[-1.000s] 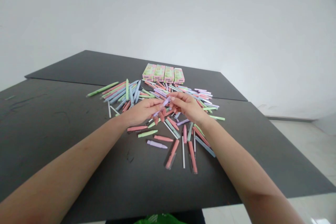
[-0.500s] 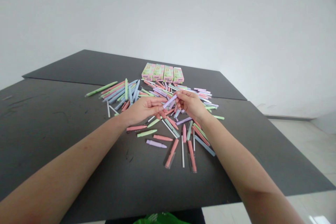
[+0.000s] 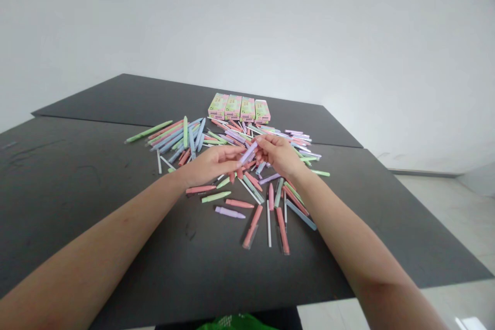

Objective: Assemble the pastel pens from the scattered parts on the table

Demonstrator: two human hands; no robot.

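Between my two hands is a purple pen barrel (image 3: pixel 248 153), tilted with its upper end to the right. The fingers of my left hand (image 3: pixel 216 162) are closed on its lower end. My right hand (image 3: pixel 279 153) pinches the upper end between thumb and fingers. Beneath both hands lies a spread of pen parts in pink, green, blue and purple. Closer to me are a short purple pen piece (image 3: pixel 230 212), a green one (image 3: pixel 215 197), a pink one (image 3: pixel 240 203) and a thin white refill (image 3: pixel 269 224).
Several pink-and-green boxes (image 3: pixel 232 106) stand in a row behind the pile. To the left, a heap of whole-looking pens (image 3: pixel 170 134) lies on the dark table (image 3: pixel 96 165). Pink barrels with clear caps (image 3: pixel 283 232) lie toward the front. A white wall rises behind.
The purple barrel has turned slightly steeper and moved a little down and left. Both hands keep their hold, and the parts on the table lie as before.
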